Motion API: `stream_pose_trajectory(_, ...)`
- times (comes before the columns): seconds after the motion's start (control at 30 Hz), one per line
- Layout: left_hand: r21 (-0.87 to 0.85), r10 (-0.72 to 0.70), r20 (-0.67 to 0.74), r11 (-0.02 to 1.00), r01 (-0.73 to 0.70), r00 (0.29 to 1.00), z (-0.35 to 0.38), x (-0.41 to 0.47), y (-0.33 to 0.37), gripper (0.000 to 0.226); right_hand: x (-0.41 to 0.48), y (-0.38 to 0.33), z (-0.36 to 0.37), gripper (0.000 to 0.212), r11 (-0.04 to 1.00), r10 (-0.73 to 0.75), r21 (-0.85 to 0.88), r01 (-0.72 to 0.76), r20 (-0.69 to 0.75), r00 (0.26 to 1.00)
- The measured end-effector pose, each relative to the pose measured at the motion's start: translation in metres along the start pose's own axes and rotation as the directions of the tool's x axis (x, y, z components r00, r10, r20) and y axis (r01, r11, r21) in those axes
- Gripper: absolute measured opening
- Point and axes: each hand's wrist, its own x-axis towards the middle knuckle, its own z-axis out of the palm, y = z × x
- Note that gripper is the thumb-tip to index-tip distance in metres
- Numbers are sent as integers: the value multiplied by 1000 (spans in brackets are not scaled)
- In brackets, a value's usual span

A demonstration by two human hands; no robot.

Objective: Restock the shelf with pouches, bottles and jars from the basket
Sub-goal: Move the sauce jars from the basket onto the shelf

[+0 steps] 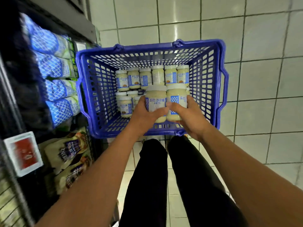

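Over basket (147, 47): L hand (144, 113) grips jar (155, 95), R hand (190, 117) grips 2nd jar (176, 94); more jars (146, 77) beneath, pouches (57, 89) left.

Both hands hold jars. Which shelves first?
Probably left. The left hand grips the left jar on the side nearer the shelf; the right hand, gripping the right jar, would reach across.

Left grip (144, 113), right grip (190, 118) each hold a jar (155, 95) (white-lidded) over basket (147, 50)

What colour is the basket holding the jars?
Blue basket, clearest in the head view.
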Motion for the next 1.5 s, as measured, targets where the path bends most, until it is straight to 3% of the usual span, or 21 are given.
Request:
stream_pose_trajectory(0.23,-60,76,58,996,-73,995,-14,-111,73,66,-116,-62,24,58,989,-132,-65,133,21,991)
stream_pose_trajectory(0.53,-95,212,-19,973,-212,977,-23,-243,165,51,-260,-149,66,73,930,-324,-169,328,49,945)
stream_pose_trajectory(0.7,-187,298,-66,934,-305,952,-24,-315,214,72,-330,-187,84,60,889,-423,-154,432,90,902)
stream_pose_trajectory(0.9,-207,406,-152,879,-431,901,-19,-396,252,66,-401,-221,100,61,814,-513,-192,548,203,834)
stream_pose_trajectory(1.23,-211,469,-478,759,-615,743,14,-500,263,71,-469,-262,109,66,663,-488,-242,709,578,654)
stream_pose_trajectory(1.5,-204,386,-757,627,-752,527,46,-563,228,79,-518,-254,125,64,582,-337,-208,786,818,466)
